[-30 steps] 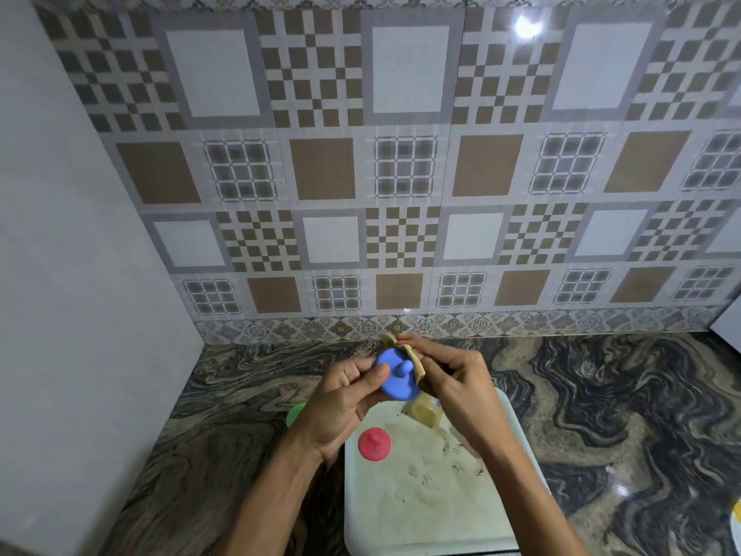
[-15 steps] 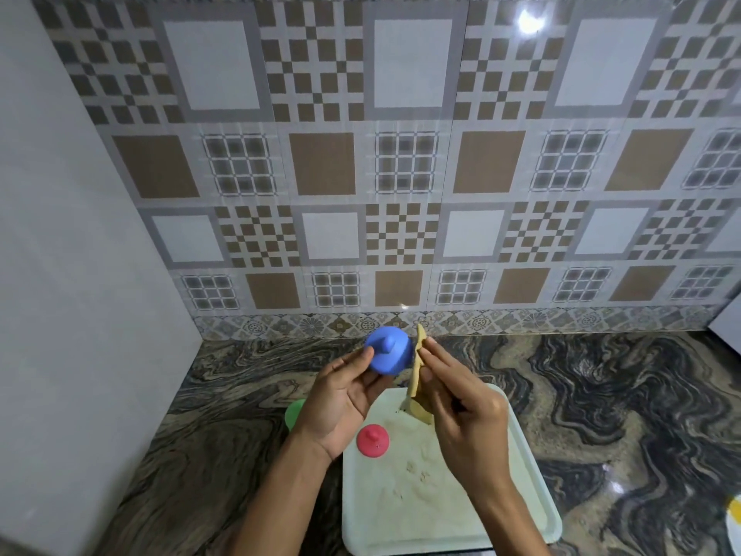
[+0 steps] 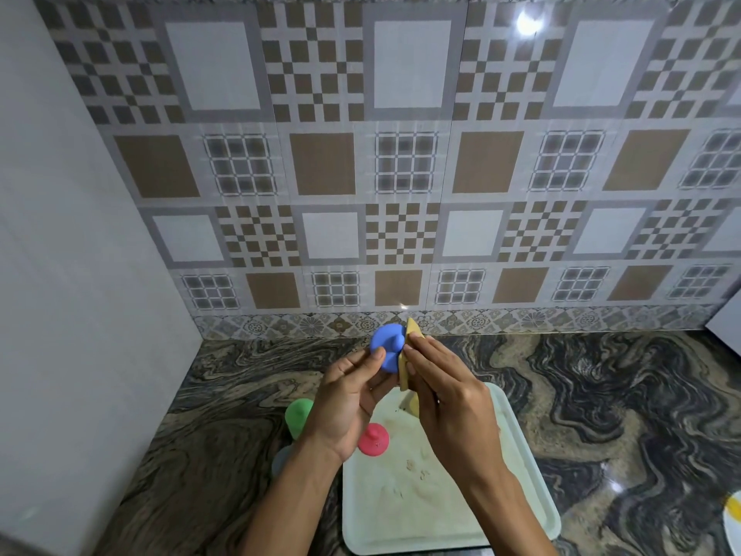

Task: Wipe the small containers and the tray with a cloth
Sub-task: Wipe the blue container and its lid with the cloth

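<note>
A swirled dark marble counter point(image 3: 601, 415) meets a patterned tile wall point(image 3: 401, 174). Above the soiled pale rectangular tray point(image 3: 533, 499), the left hand point(image 3: 345, 399) pinches a small round blue knobbed container point(image 3: 385, 349); the right hand point(image 3: 449, 395) presses a folded yellow cloth point(image 3: 407, 355) against it.
</note>
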